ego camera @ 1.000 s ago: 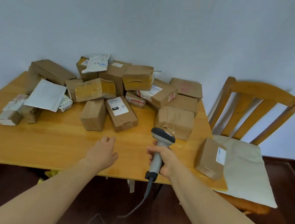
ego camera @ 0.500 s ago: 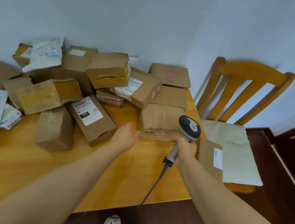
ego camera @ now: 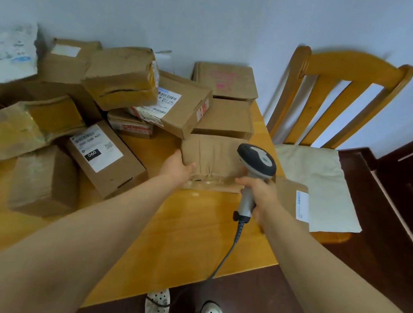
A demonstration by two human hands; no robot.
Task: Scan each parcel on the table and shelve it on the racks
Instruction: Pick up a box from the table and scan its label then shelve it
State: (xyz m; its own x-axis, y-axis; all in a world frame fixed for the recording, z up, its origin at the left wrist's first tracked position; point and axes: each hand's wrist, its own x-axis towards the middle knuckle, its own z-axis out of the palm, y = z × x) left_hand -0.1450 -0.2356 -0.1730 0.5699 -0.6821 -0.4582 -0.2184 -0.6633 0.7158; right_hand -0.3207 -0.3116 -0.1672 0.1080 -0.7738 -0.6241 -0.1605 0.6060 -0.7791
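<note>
Across the wooden table [ego camera: 191, 232], from 9 o'clock round to 12 o'clock, spreads the pile of parcels [ego camera: 120, 88], mostly brown cartons with a few pale mailers, and a wooden chair [ego camera: 351, 70] stands off the table's end at 2 o'clock. By my judgement the task is barely begun: no racks are in view, nothing shows as shelved, and the whole heap waits to be scanned. One taped parcel [ego camera: 213, 154] lies flat on the table near the middle of the view, at the pile's 4 o'clock edge, and looks to be the one in hand. At its 3 o'clock end hangs the scanner [ego camera: 255, 162], head over the carton, cord trailing toward 6 o'clock. The right hand [ego camera: 258, 194] has its fingers clenched round the scanner's handle. The left hand [ego camera: 176, 169] grips the taped parcel at its 8 o'clock corner, thumb on top. Half a second ago that hand was released and short of the carton; now it has closed on it, and the scanner has come nearer over the parcel's right end.
</note>
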